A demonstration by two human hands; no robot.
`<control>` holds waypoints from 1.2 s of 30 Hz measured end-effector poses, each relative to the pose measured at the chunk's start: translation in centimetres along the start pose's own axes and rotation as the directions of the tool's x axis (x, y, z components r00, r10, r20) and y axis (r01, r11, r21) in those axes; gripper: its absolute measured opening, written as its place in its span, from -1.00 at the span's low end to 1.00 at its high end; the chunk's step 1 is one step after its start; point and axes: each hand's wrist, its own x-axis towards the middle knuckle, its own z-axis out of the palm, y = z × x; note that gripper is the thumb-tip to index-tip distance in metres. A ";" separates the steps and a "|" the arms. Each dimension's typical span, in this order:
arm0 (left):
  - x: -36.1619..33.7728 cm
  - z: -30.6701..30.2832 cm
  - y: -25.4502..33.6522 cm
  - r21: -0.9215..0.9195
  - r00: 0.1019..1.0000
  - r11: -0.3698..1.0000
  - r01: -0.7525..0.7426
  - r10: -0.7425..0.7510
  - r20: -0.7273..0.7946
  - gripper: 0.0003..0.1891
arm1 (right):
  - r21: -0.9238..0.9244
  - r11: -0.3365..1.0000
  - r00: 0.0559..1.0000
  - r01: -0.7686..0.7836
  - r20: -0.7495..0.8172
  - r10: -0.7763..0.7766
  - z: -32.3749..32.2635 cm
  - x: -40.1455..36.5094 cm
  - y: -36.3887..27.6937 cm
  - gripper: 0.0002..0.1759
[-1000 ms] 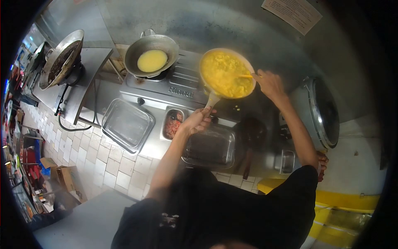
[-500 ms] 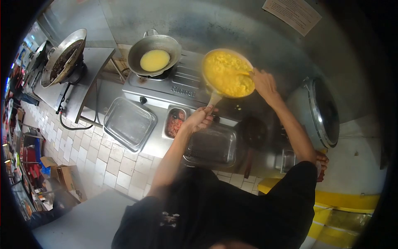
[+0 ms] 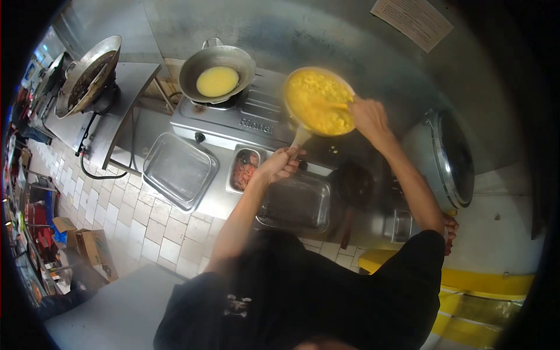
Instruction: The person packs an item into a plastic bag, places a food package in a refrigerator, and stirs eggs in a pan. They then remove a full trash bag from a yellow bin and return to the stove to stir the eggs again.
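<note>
My left hand [image 3: 280,166] is closed around the pale handle [image 3: 301,137] of a frying pan [image 3: 290,111], which sits over the right side of the stove. Lumpy yellow scrambled egg [image 3: 318,87] fills the pan. At the pan's right rim, my right hand [image 3: 368,118] grips a yellowish stirring utensil [image 3: 337,106] whose far end is sunk in the egg. Left of the pan, a two-eared wok [image 3: 248,70] with pale yellow liquid [image 3: 217,81] rests on the other burner. Below the stove front, near my left wrist, stands a small metal container [image 3: 240,182] of chopped reddish food.
Clear rectangular trays [image 3: 179,170] and a wire-patterned tray [image 3: 294,204] lie along the counter's near side. A large lidded pot [image 3: 449,157] stands at the right. Another wok [image 3: 87,81] tilts on a side table at the left. A dark round pan [image 3: 353,184] is near my right forearm.
The yellowish utensil has swung further left through the egg, showing more of its length. My right hand has shifted slightly; my left hand keeps its hold on the pan handle.
</note>
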 end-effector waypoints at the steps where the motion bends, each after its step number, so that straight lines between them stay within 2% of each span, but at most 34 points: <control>1: -0.1 -0.1 -0.2 -0.005 1.000 1.000 0.006 -0.006 -0.001 -0.58 | 0.006 1.000 0.999 -0.030 0.026 0.030 -1.1 0.2 -0.6 -0.85; 3: 0.0 -0.2 0.0 0.003 1.000 1.000 -0.001 0.001 0.017 -0.59 | 0.010 0.998 0.997 -0.063 0.050 0.062 -2.1 0.8 -1.8 -0.84; 5: 0.0 -0.3 0.0 -0.004 1.000 1.000 0.001 -0.001 0.016 -0.59 | 0.090 0.993 0.996 -0.078 0.051 0.074 -2.5 1.4 -3.1 -0.84; 9: 0.0 0.0 -0.1 -0.016 1.000 1.000 0.002 -0.002 0.011 -0.59 | 0.125 0.985 0.987 -0.122 0.118 0.108 1.3 1.4 -5.7 -0.84; 11: -0.2 -0.1 0.1 -0.011 1.000 1.000 -0.010 0.010 0.004 -0.59 | 0.006 0.996 0.988 -0.090 0.130 0.088 3.7 1.8 -4.8 -0.84; 13: -0.1 -0.1 0.1 -0.030 1.000 1.000 0.004 -0.004 0.009 -0.58 | -0.031 0.995 0.991 -0.094 0.090 0.097 3.7 2.3 -3.0 -0.83; 17: 0.2 -0.3 -0.1 -0.054 1.000 0.998 0.009 -0.008 0.015 -0.58 | -0.111 0.989 0.989 -0.102 0.095 0.113 -0.1 3.5 -0.7 -0.83; 21: 0.1 -0.5 0.0 -0.030 1.000 1.000 0.008 -0.008 0.022 -0.58 | -0.016 0.989 0.985 -0.145 0.093 0.146 -4.6 3.9 -0.4 -0.85; 23: 0.1 -0.3 0.1 -0.026 1.000 1.000 0.008 -0.007 0.018 -0.58 | 0.087 0.992 0.975 -0.096 0.210 0.077 -6.1 3.9 -1.0 -0.87; 27: 0.2 -0.4 -0.1 -0.033 1.000 0.999 -0.001 0.002 0.021 -0.58 | 0.179 0.979 0.951 -0.094 0.309 0.035 -1.8 2.2 -2.0 -0.88; 29: 0.2 -0.5 -0.3 -0.040 1.000 0.999 -0.004 0.005 0.026 -0.58 | 0.032 0.999 0.970 0.017 0.243 -0.025 2.6 0.9 -1.6 -0.88; 30: 0.2 -0.4 -0.2 -0.034 1.000 0.999 -0.008 0.009 0.024 -0.57 | -0.045 0.999 0.972 -0.007 0.233 0.017 3.9 0.8 -1.6 -0.88; 31: 0.2 -0.4 -0.1 -0.026 1.000 1.000 -0.014 0.014 0.022 -0.57 | -0.047 0.999 0.972 -0.008 0.233 0.019 5.0 1.0 -1.2 -0.88; 33: 0.0 -0.3 -0.2 -0.019 1.000 1.000 -0.013 0.013 0.025 -0.57 | -0.097 0.994 0.991 -0.057 0.116 0.068 6.0 1.1 -0.4 -0.86; 34: 0.0 -0.3 0.0 -0.011 0.999 1.000 -0.020 0.020 0.026 -0.57 | -0.099 0.993 0.991 -0.062 0.114 0.073 6.3 1.3 0.5 -0.86; 36: 0.3 -0.5 -0.2 -0.013 0.999 1.000 -0.018 0.018 0.035 -0.58 | -0.219 0.975 0.996 -0.039 0.065 0.055 4.9 2.3 2.1 -0.83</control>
